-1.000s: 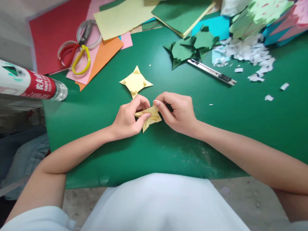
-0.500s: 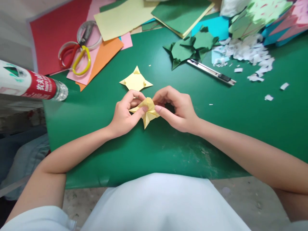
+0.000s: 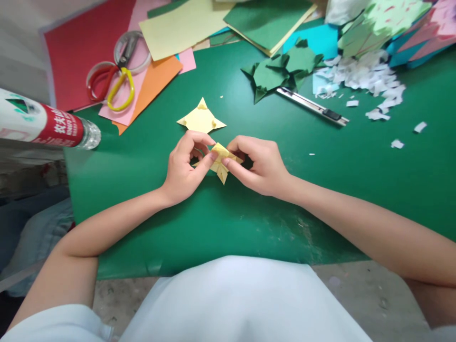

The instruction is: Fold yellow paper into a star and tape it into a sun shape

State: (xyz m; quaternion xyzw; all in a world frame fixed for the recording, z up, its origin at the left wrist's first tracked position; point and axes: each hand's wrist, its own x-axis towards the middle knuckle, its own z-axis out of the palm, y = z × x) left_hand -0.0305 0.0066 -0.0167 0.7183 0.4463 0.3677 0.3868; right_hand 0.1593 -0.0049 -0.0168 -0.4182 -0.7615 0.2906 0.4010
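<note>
A glossy green tabletop fills most of the frame, with a large red paper sheet at the upper left and a clear plastic bottle with a red-and-white label lying at the left edge. Near the centre of the frame, the person's left hand and right hand share a small yellow folded-paper piece with pointed corners. Both grips are narrow pinches: each thumb presses the near face, the other fingers gathered behind, partly hidden. The step in hand appears to be shaping the piece's folds; the next move seems to call for light, even fingertip pressure, so that the creases stay crisp and the thin points do not crumple. The piece looks matt and layered, tilted, with 1 narrow point towards the bottom of the frame and others jutting sideways; its far side cannot be seen. Just above it lies a flat pale-yellow paper star, with 3 tips and small curled tabs visible, its lower part behind the left hand.
</note>
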